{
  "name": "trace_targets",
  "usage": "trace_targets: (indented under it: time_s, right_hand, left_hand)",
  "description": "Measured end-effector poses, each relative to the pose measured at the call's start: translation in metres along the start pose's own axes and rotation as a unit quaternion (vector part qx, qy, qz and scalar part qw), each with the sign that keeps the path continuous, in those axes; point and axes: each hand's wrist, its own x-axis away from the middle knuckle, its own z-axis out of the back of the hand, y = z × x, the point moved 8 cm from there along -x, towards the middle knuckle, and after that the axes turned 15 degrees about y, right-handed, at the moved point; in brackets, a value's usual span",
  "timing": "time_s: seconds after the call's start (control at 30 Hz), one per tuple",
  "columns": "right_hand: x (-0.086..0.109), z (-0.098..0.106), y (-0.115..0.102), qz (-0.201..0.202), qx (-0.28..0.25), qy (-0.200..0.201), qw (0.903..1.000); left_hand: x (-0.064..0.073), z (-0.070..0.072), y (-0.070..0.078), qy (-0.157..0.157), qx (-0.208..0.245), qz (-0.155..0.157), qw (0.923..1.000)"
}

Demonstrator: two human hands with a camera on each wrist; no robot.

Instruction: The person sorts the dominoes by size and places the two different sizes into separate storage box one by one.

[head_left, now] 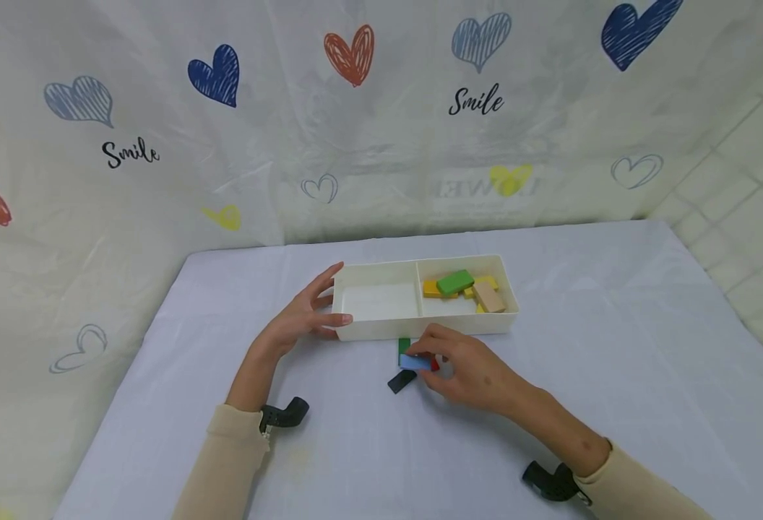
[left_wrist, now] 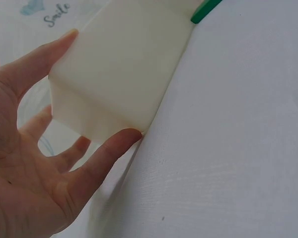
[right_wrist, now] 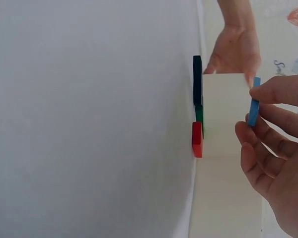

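A white two-compartment box (head_left: 371, 331) stands on the table. At its left end my left hand (head_left: 297, 318) grips it, thumb on the front wall and the other fingers spread round the end and far side. In front of the box, my right hand (head_left: 469, 365) pinches a light blue block (right_wrist: 254, 101) between thumb and fingertips, raised off the table. Below it on the cloth lie a dark green block (head_left: 404, 349), a black block (head_left: 402, 380) and a red block (right_wrist: 196, 140), the red one partly hidden by the hand in the head view.
The box's right compartment holds a green block (head_left: 456, 282), a tan block (head_left: 488, 297) and several yellow ones. Its left compartment shows a bare floor. A white cloth (head_left: 349, 448) covers the table, and a heart-printed sheet (head_left: 381, 144) hangs behind it.
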Motion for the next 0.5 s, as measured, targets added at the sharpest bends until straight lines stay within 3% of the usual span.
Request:
trace_targets:
  time_s: [0.5]
  right_hand:
    - [-0.0064, 0.0077, -0.006, 0.003, -0.018, 0.04, 0.999]
  left_hand:
    - [0.0029, -0.0015, 0.0034, -0.002, 0.003, -0.001, 1.0]
